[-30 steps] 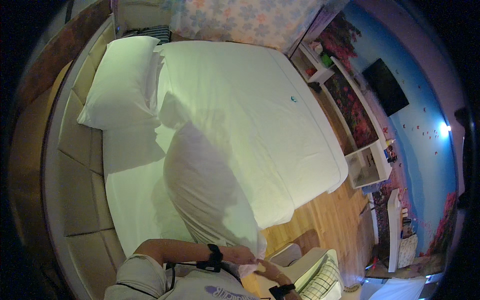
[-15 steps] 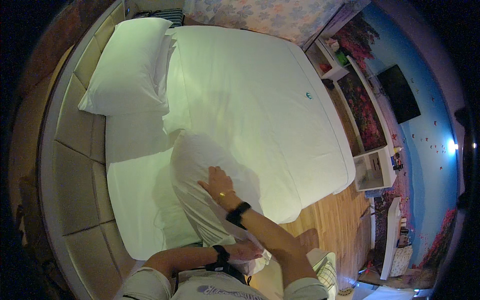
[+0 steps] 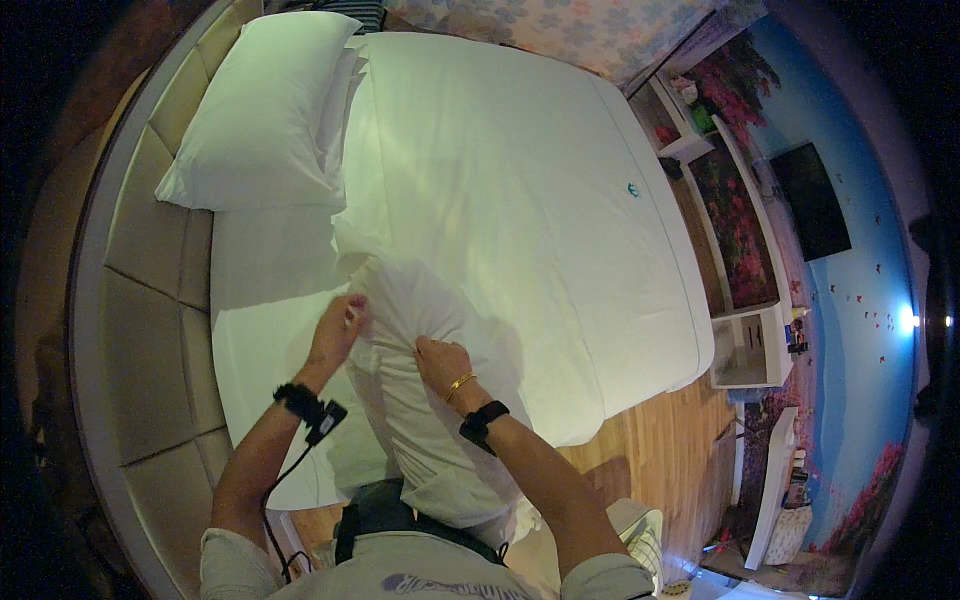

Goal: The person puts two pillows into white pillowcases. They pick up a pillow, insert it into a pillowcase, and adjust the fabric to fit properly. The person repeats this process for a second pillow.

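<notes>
The broad bed [image 3: 520, 180], spread in smooth white cloth, meets a padded, panelled beige headboard [image 3: 150, 245]. A wrinkled white pillow [image 3: 430, 440] slants across the bed's near edge; a smoother, plump oblong pillow [image 3: 255, 120] lies at the far headboard corner. The right hand [image 3: 445, 367] is clamped on the wrinkled pillow's gathered fabric; the left hand [image 3: 336, 330] curls at its headboard-side edge, whether gripping I cannot tell. A thin gold-coloured bracelet [image 3: 460, 384] rings the right wrist.
</notes>
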`<state>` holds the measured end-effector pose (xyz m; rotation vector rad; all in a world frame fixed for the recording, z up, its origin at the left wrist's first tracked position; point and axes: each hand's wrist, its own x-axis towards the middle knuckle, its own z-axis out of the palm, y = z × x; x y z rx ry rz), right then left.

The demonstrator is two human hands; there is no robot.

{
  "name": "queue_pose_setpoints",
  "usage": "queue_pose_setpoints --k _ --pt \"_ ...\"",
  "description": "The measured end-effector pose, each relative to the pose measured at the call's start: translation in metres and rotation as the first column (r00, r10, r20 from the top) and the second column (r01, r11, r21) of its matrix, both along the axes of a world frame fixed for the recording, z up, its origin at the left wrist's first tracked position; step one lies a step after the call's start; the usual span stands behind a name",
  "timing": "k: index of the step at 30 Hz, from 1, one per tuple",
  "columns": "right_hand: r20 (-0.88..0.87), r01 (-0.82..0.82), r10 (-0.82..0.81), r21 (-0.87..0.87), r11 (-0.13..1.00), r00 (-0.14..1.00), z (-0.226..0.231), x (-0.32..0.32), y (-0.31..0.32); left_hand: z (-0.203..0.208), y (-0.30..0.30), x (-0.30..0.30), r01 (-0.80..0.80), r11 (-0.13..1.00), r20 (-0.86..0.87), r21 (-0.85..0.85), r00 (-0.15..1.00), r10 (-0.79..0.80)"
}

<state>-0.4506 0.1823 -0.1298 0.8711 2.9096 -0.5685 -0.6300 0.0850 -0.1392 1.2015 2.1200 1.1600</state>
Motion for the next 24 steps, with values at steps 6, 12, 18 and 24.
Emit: queue_pose_setpoints --k 6,12,18,24 --pt "-0.056 0.034 -0.036 -0.026 0.999 0.998 -0.005 0.004 0.000 0.004 0.051 -0.002 -0.185 0.964 0.078 0.188 0.982 0.173" --pt "-0.171 0.149 -0.169 -0.124 0.981 0.971 0.001 -0.002 0.005 0.007 0.059 0.001 -0.299 0.946 0.093 0.121 0.953 0.290" --pt "-0.525 0.207 -0.225 -0.095 0.974 0.821 -0.003 -0.048 0.030 0.000 0.054 0.008 -0.320 0.921 0.342 0.223 0.910 0.233" --pt "-0.391 0.272 -0.258 -0.022 0.962 0.883 -0.011 -0.089 0.048 -0.016 0.057 0.006 -0.297 0.912 0.268 0.282 0.937 0.222"
